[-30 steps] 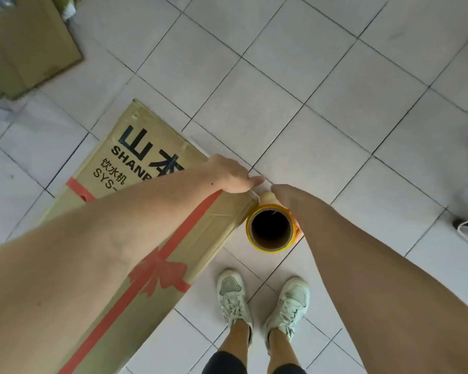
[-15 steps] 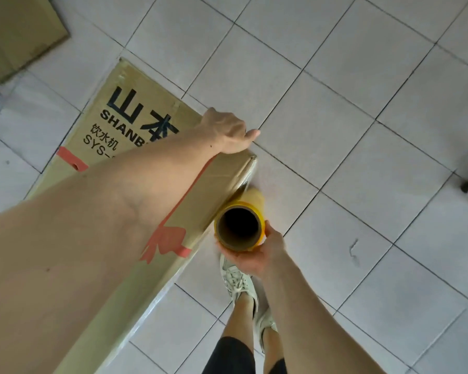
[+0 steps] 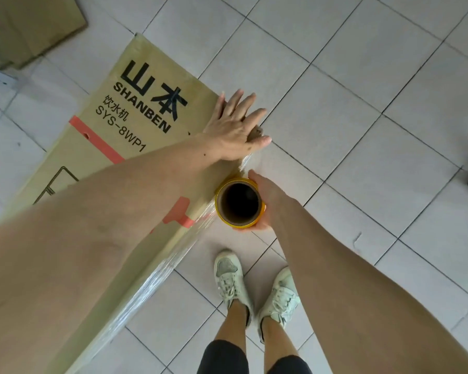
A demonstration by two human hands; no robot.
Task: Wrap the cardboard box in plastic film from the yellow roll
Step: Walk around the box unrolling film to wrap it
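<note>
Flattened since before, left hand (image 3: 234,128) presses cardboard box (image 3: 135,109) — right hand (image 3: 265,193) holds yellow roll (image 3: 239,203).

One printed cardboard box (image 3: 146,125), one yellow roll (image 3: 239,203), two hands, two white shoes, one flattened cardboard piece (image 3: 30,25).

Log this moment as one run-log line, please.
step: wrapping | left hand: flat on cardboard box corner | right hand: gripping yellow roll beside box | film: on near edge
</note>
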